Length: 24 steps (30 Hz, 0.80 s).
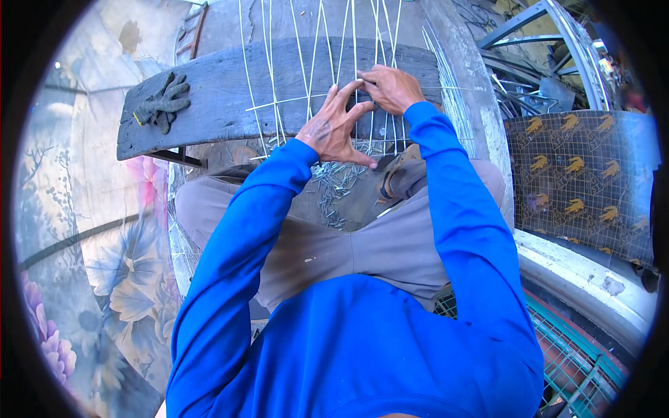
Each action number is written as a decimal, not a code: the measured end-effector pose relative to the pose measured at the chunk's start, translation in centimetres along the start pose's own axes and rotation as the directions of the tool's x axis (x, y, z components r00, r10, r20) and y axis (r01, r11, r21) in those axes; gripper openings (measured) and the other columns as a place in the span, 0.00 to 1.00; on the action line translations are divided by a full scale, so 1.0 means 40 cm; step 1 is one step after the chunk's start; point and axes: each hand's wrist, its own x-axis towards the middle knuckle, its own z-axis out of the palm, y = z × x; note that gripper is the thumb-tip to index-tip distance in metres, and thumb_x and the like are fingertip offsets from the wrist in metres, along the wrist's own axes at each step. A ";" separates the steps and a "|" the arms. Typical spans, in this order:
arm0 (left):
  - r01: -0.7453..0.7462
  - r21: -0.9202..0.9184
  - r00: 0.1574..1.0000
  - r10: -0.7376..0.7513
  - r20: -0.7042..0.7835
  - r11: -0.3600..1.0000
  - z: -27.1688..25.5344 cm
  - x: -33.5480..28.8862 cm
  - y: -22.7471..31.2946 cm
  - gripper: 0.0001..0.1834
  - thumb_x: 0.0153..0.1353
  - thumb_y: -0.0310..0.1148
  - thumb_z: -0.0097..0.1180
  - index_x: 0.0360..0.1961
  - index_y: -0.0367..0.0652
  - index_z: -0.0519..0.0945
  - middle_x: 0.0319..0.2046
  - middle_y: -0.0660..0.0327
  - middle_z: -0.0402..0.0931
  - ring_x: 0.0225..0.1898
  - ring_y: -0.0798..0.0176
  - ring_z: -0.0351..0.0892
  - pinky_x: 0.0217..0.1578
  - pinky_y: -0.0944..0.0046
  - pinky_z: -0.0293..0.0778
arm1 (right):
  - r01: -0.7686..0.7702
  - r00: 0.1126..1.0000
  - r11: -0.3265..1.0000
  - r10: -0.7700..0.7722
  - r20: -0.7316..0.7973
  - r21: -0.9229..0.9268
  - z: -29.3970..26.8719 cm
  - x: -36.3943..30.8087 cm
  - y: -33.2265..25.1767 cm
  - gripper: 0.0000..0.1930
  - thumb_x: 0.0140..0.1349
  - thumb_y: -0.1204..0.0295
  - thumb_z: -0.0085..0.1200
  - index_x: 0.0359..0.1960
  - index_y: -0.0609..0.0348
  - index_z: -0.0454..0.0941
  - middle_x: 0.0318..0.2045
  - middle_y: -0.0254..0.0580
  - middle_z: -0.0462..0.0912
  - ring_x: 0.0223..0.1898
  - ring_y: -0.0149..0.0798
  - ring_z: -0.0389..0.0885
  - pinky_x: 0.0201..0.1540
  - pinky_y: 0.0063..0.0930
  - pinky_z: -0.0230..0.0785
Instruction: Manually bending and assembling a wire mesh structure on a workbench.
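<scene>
Several long, thin pale strips point(298, 49) run lengthwise over a dark, weathered wooden bench point(216, 90), with thin crosswise strips point(286, 102) among them. The fingers of my left hand point(331, 129) are spread over the strips, its thumb stretched toward me and its upper fingertips near my other hand. My right hand point(394, 88) is closed, with thumb and fingers pinched at one of the lengthwise strips. The exact contact at the fingertips is partly hidden.
A dark glove point(162, 102) rests at the bench's left end. Short cut pieces point(334, 188) litter the ground between my legs. More strips point(453, 90) lie by the bench's right end. Further right are a metal frame point(571, 42) and a dark patterned sheet point(578, 174); floral sheeting point(132, 292) covers the left.
</scene>
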 end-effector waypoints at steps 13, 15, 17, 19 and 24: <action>0.126 -0.107 0.970 -0.145 -0.194 0.986 0.023 -0.004 -0.020 0.33 0.62 0.48 0.64 0.62 0.40 0.72 0.68 0.40 0.60 0.69 0.31 0.61 0.70 0.38 0.64 | 0.066 0.978 0.982 -0.029 0.206 -0.177 -0.024 0.020 -0.035 0.26 0.77 0.56 0.46 0.75 0.28 0.68 0.55 0.45 0.77 0.54 0.55 0.83 0.57 0.49 0.75; 0.111 -0.053 0.972 -0.120 -0.202 0.992 0.037 0.000 -0.019 0.31 0.69 0.48 0.61 0.65 0.39 0.70 0.68 0.42 0.62 0.72 0.35 0.59 0.72 0.41 0.62 | 0.099 0.991 0.988 -0.087 0.106 -0.120 0.007 0.009 0.012 0.22 0.77 0.60 0.47 0.71 0.32 0.75 0.55 0.46 0.80 0.55 0.54 0.84 0.56 0.50 0.77; 0.158 -0.103 0.970 -0.174 -0.167 0.982 0.044 0.013 0.000 0.32 0.70 0.50 0.61 0.65 0.39 0.70 0.68 0.44 0.64 0.72 0.37 0.62 0.74 0.42 0.60 | 0.142 0.988 0.967 -0.125 -0.093 0.212 0.011 0.003 0.083 0.19 0.76 0.65 0.47 0.65 0.40 0.81 0.51 0.46 0.82 0.53 0.55 0.83 0.58 0.47 0.77; 0.170 -0.026 0.975 -0.172 -0.143 0.985 0.035 0.003 0.004 0.36 0.70 0.55 0.59 0.68 0.40 0.70 0.69 0.47 0.65 0.73 0.39 0.62 0.76 0.43 0.58 | 0.130 0.970 0.958 -0.069 -0.233 0.257 -0.012 -0.049 0.090 0.16 0.76 0.68 0.48 0.59 0.46 0.85 0.49 0.46 0.84 0.54 0.54 0.81 0.59 0.44 0.76; 0.226 0.142 0.971 -0.211 -0.111 0.964 0.024 0.016 0.033 0.49 0.66 0.71 0.52 0.73 0.40 0.69 0.73 0.49 0.65 0.76 0.42 0.58 0.79 0.44 0.50 | 0.105 0.930 0.994 -0.095 -0.355 0.008 -0.010 -0.155 0.171 0.14 0.72 0.66 0.57 0.56 0.47 0.86 0.55 0.41 0.84 0.58 0.50 0.80 0.61 0.46 0.75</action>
